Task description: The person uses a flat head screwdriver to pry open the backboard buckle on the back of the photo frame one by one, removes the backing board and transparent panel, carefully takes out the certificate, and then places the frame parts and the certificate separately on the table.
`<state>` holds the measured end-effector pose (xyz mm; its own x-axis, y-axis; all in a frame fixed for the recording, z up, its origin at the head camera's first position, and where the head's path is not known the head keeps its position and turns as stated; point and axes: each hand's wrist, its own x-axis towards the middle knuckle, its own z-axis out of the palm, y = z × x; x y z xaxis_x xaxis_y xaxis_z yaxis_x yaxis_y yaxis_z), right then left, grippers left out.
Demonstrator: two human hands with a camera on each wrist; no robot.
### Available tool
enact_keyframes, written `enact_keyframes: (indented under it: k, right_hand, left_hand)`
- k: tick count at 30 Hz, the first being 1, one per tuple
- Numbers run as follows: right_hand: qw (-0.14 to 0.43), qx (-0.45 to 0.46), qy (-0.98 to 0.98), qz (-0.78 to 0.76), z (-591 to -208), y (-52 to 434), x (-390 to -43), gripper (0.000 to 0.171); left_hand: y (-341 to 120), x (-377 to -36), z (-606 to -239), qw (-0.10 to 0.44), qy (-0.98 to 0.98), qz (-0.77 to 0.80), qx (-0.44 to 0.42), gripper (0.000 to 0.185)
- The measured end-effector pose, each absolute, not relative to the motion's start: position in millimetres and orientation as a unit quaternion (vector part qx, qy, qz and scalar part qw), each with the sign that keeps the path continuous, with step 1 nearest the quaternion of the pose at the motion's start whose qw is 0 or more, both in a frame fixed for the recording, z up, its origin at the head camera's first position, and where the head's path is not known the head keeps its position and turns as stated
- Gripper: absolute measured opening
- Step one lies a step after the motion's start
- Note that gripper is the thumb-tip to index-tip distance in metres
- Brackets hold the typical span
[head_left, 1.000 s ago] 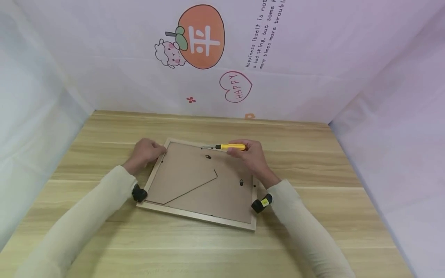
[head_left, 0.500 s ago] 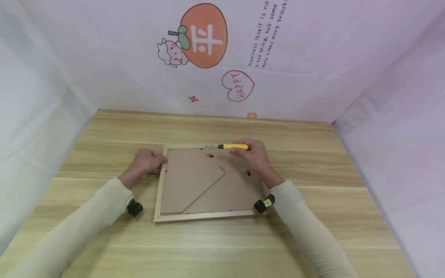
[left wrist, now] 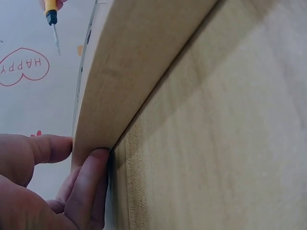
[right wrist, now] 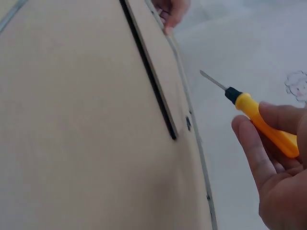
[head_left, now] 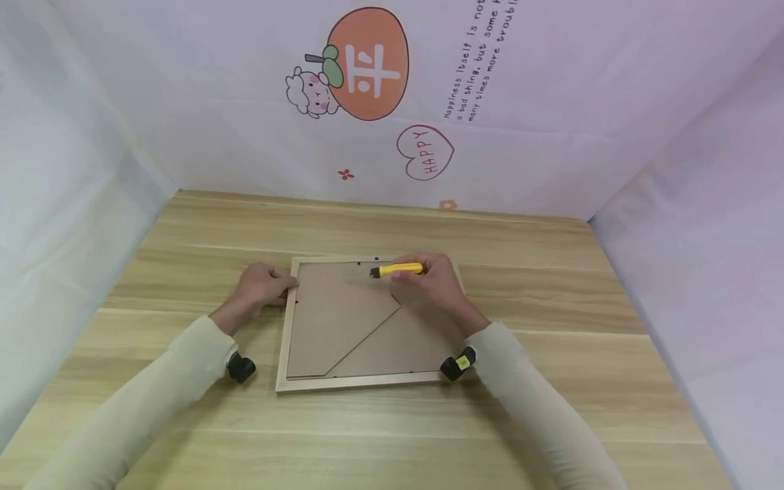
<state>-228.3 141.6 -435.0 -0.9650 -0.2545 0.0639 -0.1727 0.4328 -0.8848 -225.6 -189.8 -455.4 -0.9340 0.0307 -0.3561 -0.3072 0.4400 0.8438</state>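
You work at a wooden table (head_left: 539,381) walled in by pale printed cloth (head_left: 551,122), with an orange cartoon and a "HAPPY" heart on the far side.

A frame (head_left: 343,327) lies face down at the middle of the table, its brown backing up. Your left hand (head_left: 260,286) rests at the frame's far left corner; your right hand (head_left: 431,282) is over the far right part, gripping a yellow screwdriver (head_left: 398,270) that points left, its tip above the backing near the far edge.

From the head you cannot see how your left fingers lie. The left wrist view shows it: your fingers (left wrist: 88,184) curl against the frame's wooden edge (left wrist: 129,81) and the thumb lies alongside it, holding it. The right wrist view shows the screwdriver's blade (right wrist: 213,80) clear of the backing (right wrist: 72,134), and your fingers wrapped round the yellow handle.
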Motion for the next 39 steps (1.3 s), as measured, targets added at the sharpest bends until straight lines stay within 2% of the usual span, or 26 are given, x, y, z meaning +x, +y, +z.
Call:
enact_keyframes:
  k: [8, 19, 39]
  right_hand:
    - [0.108, -0.185, 0.849, -0.483, -441.4, 99.6, -226.1, 0.025]
    - [0.112, -0.192, 0.86, -0.459, -446.4, 77.7, -228.6, 0.021]
    - [0.106, -0.201, 0.877, -0.423, -447.2, 70.1, -226.8, 0.019]
  left_hand:
    - [-191.3, -226.6, -457.3, 0.162, 0.816, 0.548, -0.087, 0.028]
    - [-191.4, -229.4, -460.6, 0.164, 0.806, 0.562, -0.088, 0.029]
    - [-192.6, -228.4, -461.0, 0.161, 0.823, 0.538, -0.088, 0.027]
